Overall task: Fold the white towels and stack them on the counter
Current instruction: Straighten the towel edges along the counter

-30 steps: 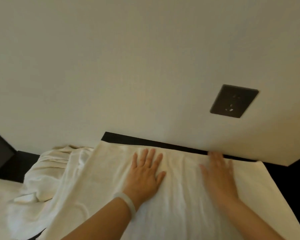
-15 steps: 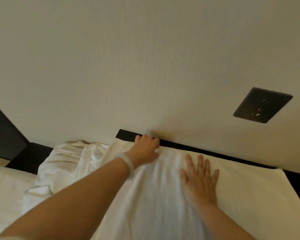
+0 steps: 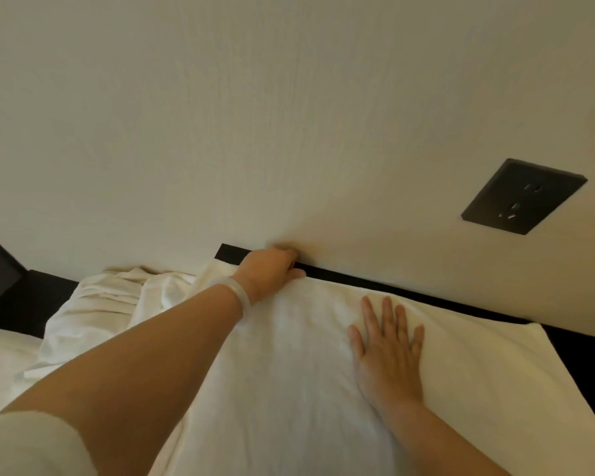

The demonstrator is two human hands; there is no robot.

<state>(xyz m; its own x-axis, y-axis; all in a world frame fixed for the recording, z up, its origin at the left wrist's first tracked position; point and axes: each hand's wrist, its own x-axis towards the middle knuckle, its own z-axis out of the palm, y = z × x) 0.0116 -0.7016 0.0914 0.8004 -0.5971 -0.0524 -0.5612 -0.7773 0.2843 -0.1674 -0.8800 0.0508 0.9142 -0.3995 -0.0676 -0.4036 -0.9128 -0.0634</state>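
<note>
The left hand [image 3: 272, 271], grip curled on the far edge of the towel [image 3: 289, 389], should draw it straight back while the right hand [image 3: 389, 352], flat with fingers spread, pins the crease.

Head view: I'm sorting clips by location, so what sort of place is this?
Likely a hotel room: a dark counter along a plain wall, a black wall socket, a spread white towel beside a crumpled heap.

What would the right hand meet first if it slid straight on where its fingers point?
Probably the wall, just past the towel edge and dark counter strip; depth is unclear.
</note>
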